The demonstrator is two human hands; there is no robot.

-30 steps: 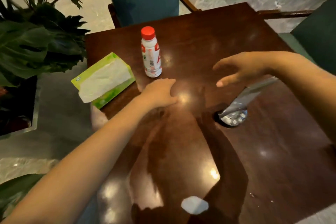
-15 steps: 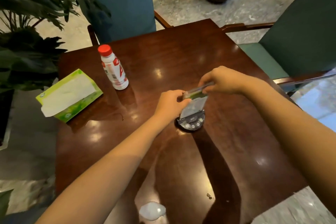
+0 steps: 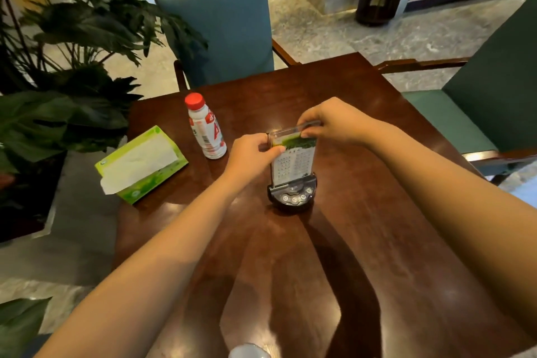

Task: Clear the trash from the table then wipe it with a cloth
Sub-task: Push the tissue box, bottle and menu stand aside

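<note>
A clear menu card stand on a black round base stands upright in the middle of the dark wooden table. My left hand grips its top left corner and my right hand grips its top right edge. A white bottle with a red cap stands upright to the left of the stand. A green tissue pack lies at the table's left edge, hanging partly over it. Something small and white sits at the table's near edge, cut off by the frame.
A blue chair stands at the table's far side and a dark green chair at its right. A large leafy plant in a planter crowds the left side. Marble floor surrounds the table.
Both hands came together onto the menu stand and took hold of its top; it went from leaning to upright. My view lifted and pulled back, showing more of the chairs and floor.
</note>
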